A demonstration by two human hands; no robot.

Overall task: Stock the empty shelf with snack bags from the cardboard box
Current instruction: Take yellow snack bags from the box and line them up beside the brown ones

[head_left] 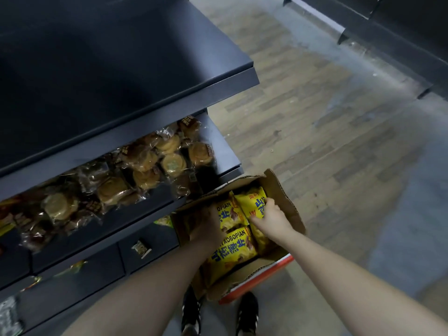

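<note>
View: looking down from head height past two bare forearms to a box on the floor beside a dark shelving unit.
Cardboard box (289,202): open, flaps up, on the floor at the unit's right end, resting on something red (264,275).
Snack bags (232,251): three yellow bags with blue lettering show inside the box, lying flat and overlapping.
Right hand (271,217): inside the box, fingers and thumb curled around the far bag (253,202), gripping it.
Left hand (206,224): reaching into the box's left side, back of the hand up; its fingers are in shadow, so I cannot tell whether it holds anything.
Empty shelf (109,69): bare dark surface, upper left, well above the box.
Shelf below: clear-wrapped round pastries (145,161) lying in a loose heap.
Floor (315,117): wood-look planks.
Shoes (247,314): dark with white stripes, just beside the box.
</note>
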